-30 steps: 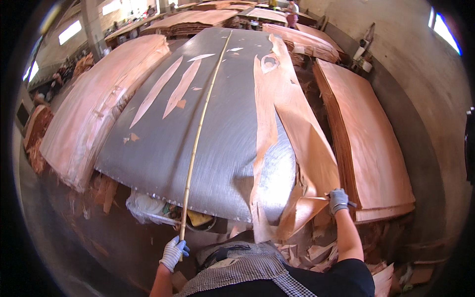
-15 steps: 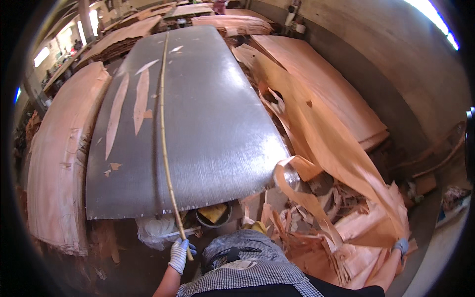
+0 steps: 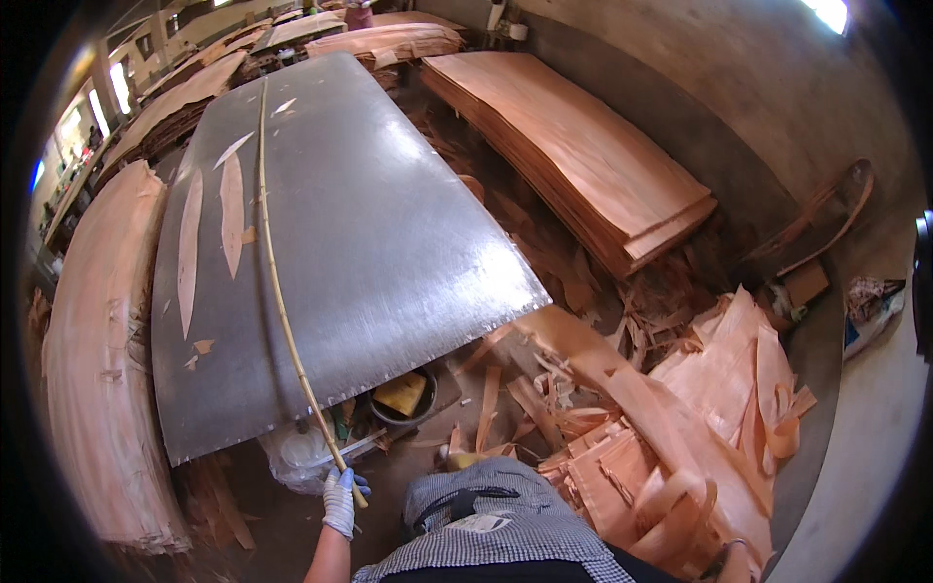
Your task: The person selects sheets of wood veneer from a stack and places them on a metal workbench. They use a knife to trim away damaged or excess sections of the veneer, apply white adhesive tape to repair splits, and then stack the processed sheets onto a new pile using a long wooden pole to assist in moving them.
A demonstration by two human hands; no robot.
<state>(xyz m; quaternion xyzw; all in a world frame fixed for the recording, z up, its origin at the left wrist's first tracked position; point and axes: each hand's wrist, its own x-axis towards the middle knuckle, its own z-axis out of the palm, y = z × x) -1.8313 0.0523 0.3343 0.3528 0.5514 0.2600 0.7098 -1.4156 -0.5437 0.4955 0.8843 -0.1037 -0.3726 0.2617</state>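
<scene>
Bamboo pole (image 3: 275, 287) lies along the grey counter (image 3: 379, 243), its near end in the left hand (image 3: 342, 496)

From where I stand, I see a worker in a checked apron (image 3: 501, 530) at the narrow end of the long, metal-topped counter. The left hand, in a striped white-and-blue glove, is closed around the bamboo pole, which sticks out over the near edge and runs almost to the far end. The right hand (image 3: 737, 552) is barely visible at the near side of a veneer heap (image 3: 724, 360); I cannot tell whether it is spread or pinching anything. That heap lies on the floor to the worker's right, crumpled and torn, and a long veneer strip (image 3: 573, 345) stretches from the counter's near right corner into it.

Left of the pole, two slender veneer slivers (image 3: 231, 216) lie side by side on the metal, small scraps near them. Under the near edge sit a cloudy plastic bag (image 3: 292, 457) and, just beside it, a dark round basin (image 3: 430, 406) with something yellow (image 3: 400, 393) inside. A left veneer stack (image 3: 97, 360) stands close along the counter; a right veneer stack (image 3: 573, 146) stands apart, toward the wall (image 3: 700, 68).
</scene>
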